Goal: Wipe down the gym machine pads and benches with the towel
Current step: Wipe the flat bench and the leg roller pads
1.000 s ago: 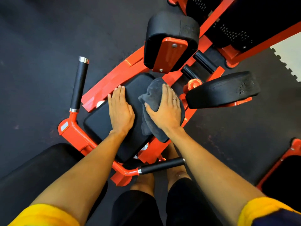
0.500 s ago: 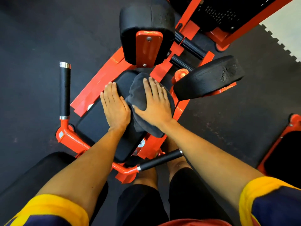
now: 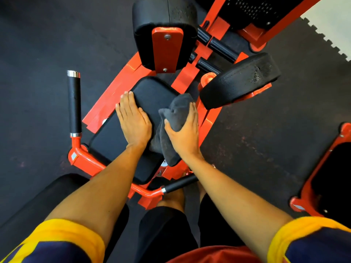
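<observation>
Hiding seat pad [image 3: 152, 95] edge: bunched towel [image 3: 177, 111]

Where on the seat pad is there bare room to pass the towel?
Two bare patches on the seat pad: the far end, between the left hand and the upright pad, and the near-left corner, by the orange frame. The right edge is crowded: right hand, towel and side pad.

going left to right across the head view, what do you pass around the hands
black handle grip → left hand → right hand gripping the towel → worn side pad → neighbouring orange frame
</observation>
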Tool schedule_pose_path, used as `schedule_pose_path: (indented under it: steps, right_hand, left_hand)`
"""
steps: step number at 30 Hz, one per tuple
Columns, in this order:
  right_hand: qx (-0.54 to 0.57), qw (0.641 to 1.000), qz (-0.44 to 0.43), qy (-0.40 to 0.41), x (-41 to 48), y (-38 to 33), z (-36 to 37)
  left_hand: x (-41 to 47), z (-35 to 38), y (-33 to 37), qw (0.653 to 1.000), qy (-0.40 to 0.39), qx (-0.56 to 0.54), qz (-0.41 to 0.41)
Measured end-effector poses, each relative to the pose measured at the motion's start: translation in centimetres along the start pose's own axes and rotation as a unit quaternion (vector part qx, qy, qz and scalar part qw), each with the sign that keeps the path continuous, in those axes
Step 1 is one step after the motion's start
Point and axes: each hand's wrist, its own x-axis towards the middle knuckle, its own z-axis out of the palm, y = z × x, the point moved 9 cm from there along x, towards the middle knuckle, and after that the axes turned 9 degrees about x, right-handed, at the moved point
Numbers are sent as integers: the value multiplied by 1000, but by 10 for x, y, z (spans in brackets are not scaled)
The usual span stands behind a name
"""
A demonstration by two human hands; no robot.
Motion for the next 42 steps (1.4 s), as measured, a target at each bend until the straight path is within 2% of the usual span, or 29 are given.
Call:
schedule_pose_path:
  steps: [3, 9, 13, 17, 21, 24, 27, 29, 33, 36, 39, 42]
  right_hand:
    - [81, 995, 48, 5, -5, 8, -4]
    - [50, 989, 136, 39, 47, 1, -9]
    - [97, 980, 133, 111, -10, 8, -1]
    - [130, 963, 213, 103, -78, 17, 12]
    - [122, 972, 166, 112, -34, 3, -8]
    - [122, 966, 207, 101, 13, 12, -11]
    - [109, 964, 209, 119, -7, 11, -7]
    - [107, 968, 210, 84, -38, 3, -2]
    - [83, 960, 265, -23, -70, 15, 7]
    - [75, 970, 225, -56, -68, -2, -5]
    - [71, 977, 182, -81, -65, -17, -18]
    - [77, 978, 136, -135, -63, -53, -33]
  left_hand:
    - [-2, 0, 1, 1000, 4, -5, 4]
    - [-2, -2, 2, 1000, -5, -18, 14]
    - [-8, -3, -2, 998, -44, -30, 42]
    - [-19, -6, -10, 993, -85, -32, 74]
    - [-21, -8, -11, 991, -105, -38, 67]
    - [-25, -9, -7, 991, -118, -44, 41]
    - [-31, -11, -5, 987, -147, -61, 24]
    - [-40, -14, -6, 981, -172, -87, 10]
    - [-56, -20, -8, 960, -245, -127, -40]
    - [-61, -39, 11, 937, -288, -183, -78]
    - [-71, -55, 38, 889, -361, -260, -111]
    - [-73, -77, 56, 860, -347, -346, -140]
